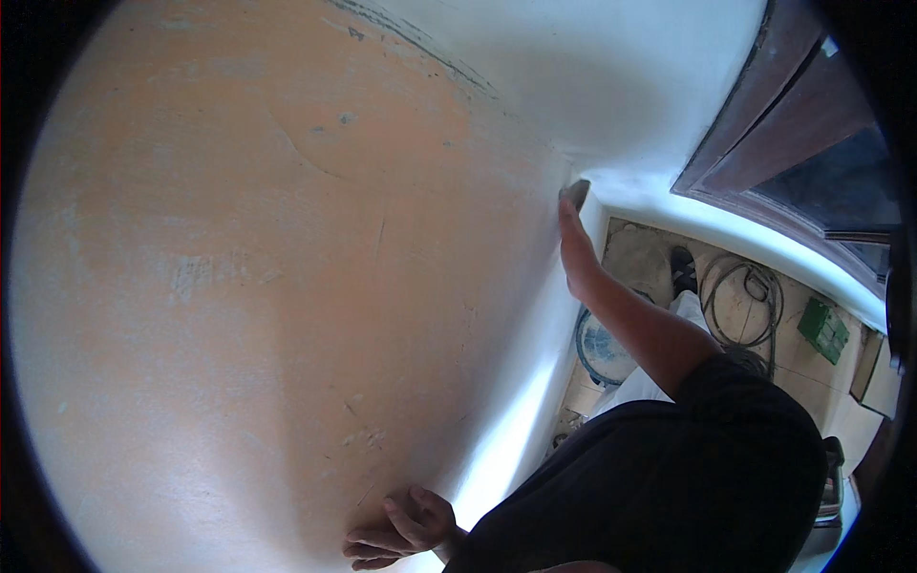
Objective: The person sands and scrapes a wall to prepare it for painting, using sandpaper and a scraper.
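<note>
The wall (315,286), patchy orange-tan and whitish with scratches and small chips, fills the left and middle. My right hand (575,250) reaches to its far edge by the corner, fingers together around a small flat grey-brown pad (580,194). The pad is at the wall surface; its exact kind cannot be made out. Low in the picture, my left hand (406,530) rests on the wall with its fingers apart, holding nothing.
Below on the tiled floor are a round bucket (604,349), a coiled dark hose or cable (745,304) and a green box (823,330). A dark brown framed window or door (793,143) stands at the upper right, beside the white wall (611,76).
</note>
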Available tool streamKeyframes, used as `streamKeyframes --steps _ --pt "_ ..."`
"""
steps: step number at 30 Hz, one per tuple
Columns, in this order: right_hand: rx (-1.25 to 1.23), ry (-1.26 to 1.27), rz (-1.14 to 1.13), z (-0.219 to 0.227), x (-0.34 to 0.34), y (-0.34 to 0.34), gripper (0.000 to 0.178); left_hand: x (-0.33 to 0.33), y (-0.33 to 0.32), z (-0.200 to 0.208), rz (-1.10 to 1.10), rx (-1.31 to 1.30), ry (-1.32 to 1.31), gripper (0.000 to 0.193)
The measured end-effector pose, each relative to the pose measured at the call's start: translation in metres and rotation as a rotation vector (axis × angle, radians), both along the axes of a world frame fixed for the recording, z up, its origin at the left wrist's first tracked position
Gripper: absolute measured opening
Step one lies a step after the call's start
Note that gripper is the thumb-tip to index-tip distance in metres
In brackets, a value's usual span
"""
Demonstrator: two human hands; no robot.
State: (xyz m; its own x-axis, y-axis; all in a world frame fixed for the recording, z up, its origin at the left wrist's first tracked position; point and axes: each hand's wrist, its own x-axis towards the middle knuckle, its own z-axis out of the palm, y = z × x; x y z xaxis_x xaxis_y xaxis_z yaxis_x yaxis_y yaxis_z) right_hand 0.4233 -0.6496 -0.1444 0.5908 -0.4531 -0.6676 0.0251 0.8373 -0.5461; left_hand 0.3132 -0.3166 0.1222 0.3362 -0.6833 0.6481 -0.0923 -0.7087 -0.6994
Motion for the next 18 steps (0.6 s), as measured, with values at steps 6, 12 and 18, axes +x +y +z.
streamKeyframes --steps 6,12,18 --pt "0.124 -0.066 -0.016 -0.055 0.001 -0.026 0.079 0.002 -0.010 0.001 -0.031 0.040 -0.006 0.040" --pt "-0.113 -0.104 -0.058 -0.031 -0.006 -0.005 0.070 -0.005 -0.008 0.008 0.007 0.070 0.003 0.040" --pt "-0.051 0.117 -0.054 -0.007 0.000 -0.025 0.067 -0.002 -0.009 0.003 0.034 0.065 0.021 0.040"
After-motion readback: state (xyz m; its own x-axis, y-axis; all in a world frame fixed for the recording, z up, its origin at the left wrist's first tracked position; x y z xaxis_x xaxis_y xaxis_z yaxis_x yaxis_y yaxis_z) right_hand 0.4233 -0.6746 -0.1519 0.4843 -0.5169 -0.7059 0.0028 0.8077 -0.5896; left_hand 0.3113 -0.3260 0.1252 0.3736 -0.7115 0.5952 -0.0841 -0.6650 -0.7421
